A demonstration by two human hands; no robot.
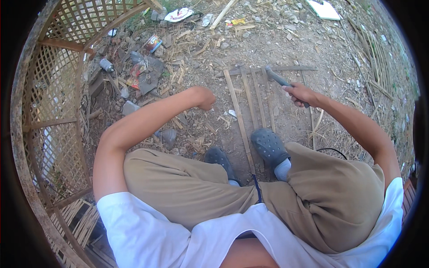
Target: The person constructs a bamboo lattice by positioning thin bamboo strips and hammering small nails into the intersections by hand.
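I squat on bare dirt over several thin bamboo slats (243,116) laid side by side, crossed at the far end by another slat (272,69). My right hand (300,94) grips the handle of a hammer (277,78), its head hovering over the crossing slat. My left hand (204,97) is curled into a loose fist just left of the slats, above the ground; whether it holds something small I cannot tell. My right foot in a grey clog (269,146) stands on the slats, and the left clog (220,159) rests beside them.
A curved bamboo lattice structure (49,111) rises at the left. Litter lies beyond it: a can (153,43), a small grey canister (106,65), wrappers, stones. A white flat object (324,9) lies at top right. More lattice (380,58) lies at the right edge.
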